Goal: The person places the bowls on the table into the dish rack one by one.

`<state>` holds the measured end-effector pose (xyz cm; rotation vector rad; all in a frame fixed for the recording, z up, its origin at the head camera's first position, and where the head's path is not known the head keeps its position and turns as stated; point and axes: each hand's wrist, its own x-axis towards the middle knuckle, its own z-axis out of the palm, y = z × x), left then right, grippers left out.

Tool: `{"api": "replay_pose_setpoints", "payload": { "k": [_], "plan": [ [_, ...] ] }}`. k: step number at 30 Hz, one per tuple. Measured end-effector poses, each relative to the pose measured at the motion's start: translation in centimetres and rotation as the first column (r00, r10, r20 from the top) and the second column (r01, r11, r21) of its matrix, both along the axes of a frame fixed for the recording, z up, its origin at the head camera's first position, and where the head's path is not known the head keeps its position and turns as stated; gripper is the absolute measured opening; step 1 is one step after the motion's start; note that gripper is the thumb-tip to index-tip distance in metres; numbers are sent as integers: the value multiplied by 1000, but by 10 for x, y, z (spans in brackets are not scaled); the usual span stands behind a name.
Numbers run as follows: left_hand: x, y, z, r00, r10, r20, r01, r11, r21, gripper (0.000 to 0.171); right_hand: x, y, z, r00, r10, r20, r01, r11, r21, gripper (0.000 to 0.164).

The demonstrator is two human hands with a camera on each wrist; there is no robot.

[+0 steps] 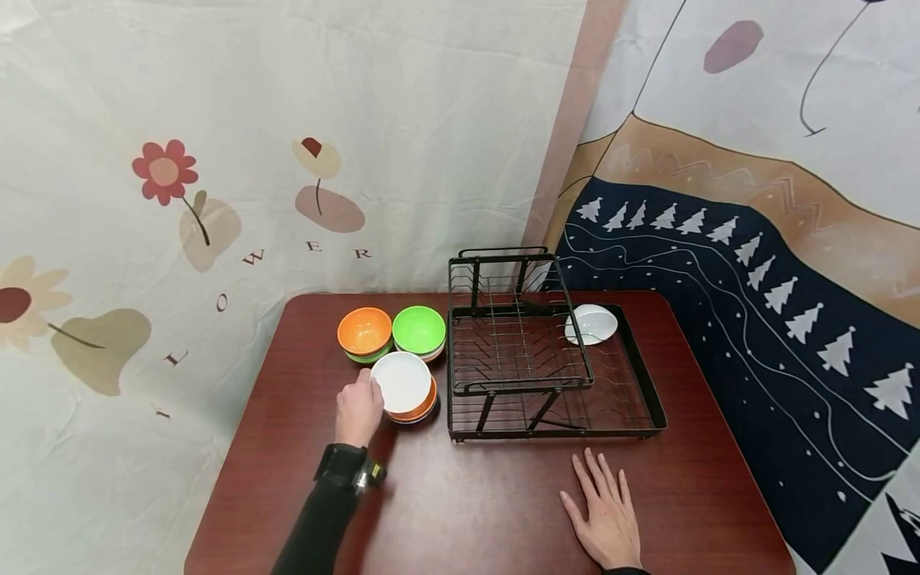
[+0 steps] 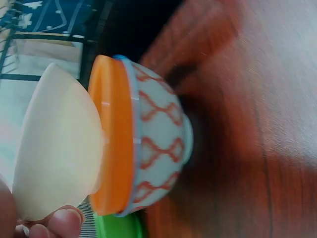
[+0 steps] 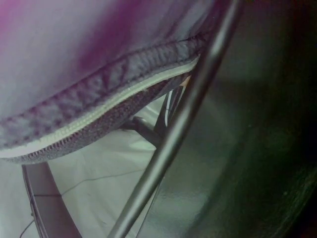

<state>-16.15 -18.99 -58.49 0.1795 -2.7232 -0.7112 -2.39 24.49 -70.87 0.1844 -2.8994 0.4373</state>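
My left hand (image 1: 359,410) pinches the rim of a white bowl (image 1: 401,382) between thumb and fingers. In the left wrist view the white bowl (image 2: 59,144) is tilted over an orange bowl (image 2: 116,148), which sits inside a white bowl with a red-orange pattern (image 2: 161,144). Behind this stack are an orange bowl (image 1: 364,331) on a green one and a bright green bowl (image 1: 419,329) on another bowl. My right hand (image 1: 606,515) rests on the table with its fingers straight and spread. The right wrist view does not show this hand.
A black two-tier wire dish rack (image 1: 521,375) stands right of the bowls. One white bowl (image 1: 592,324) lies tilted in its lower tier at the back right. The reddish-brown table (image 1: 460,495) meets printed wall cloths (image 1: 417,120) at the back.
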Motion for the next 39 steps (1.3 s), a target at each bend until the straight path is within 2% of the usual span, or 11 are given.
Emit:
{"api": "replay_pose_setpoints", "payload": {
  "k": [7, 10, 16, 24, 27, 32, 36, 39],
  "plan": [
    [16, -9, 18, 1000, -18, -20, 19, 999, 50, 16, 1, -1, 2, 1000, 1, 13, -1, 1000, 2, 69],
    [26, -8, 22, 1000, -31, 3, 31, 997, 74, 16, 1, -2, 3, 1000, 0, 11, 0, 1000, 0, 68],
    [47, 4, 24, 995, -74, 67, 68, 994, 91, 14, 1, -1, 3, 1000, -1, -1, 1, 1000, -5, 68],
    [68, 28, 25, 978, -180, 108, 171, 982, 86, 9, 0, 1, 1, 1000, 0, -5, 0, 1000, -2, 68],
    [74, 34, 24, 967, -219, 133, 206, 973, 105, 8, 0, 2, 0, 1000, 0, -8, 0, 1000, 1, 68],
    [77, 39, 20, 951, -250, 180, 229, 965, 128, 9, 0, 2, -1, 1000, 1, -10, -1, 1000, -1, 69],
    [78, 44, 15, 951, -274, 146, 256, 958, 129, 8, 0, 2, 1, 1000, 9, 4, -9, 1000, -13, 67],
    [77, 50, 13, 945, -299, 129, 282, 949, 139, 8, -1, 2, 10, 999, 11, 33, -8, 997, -71, 65]
  ]
}}
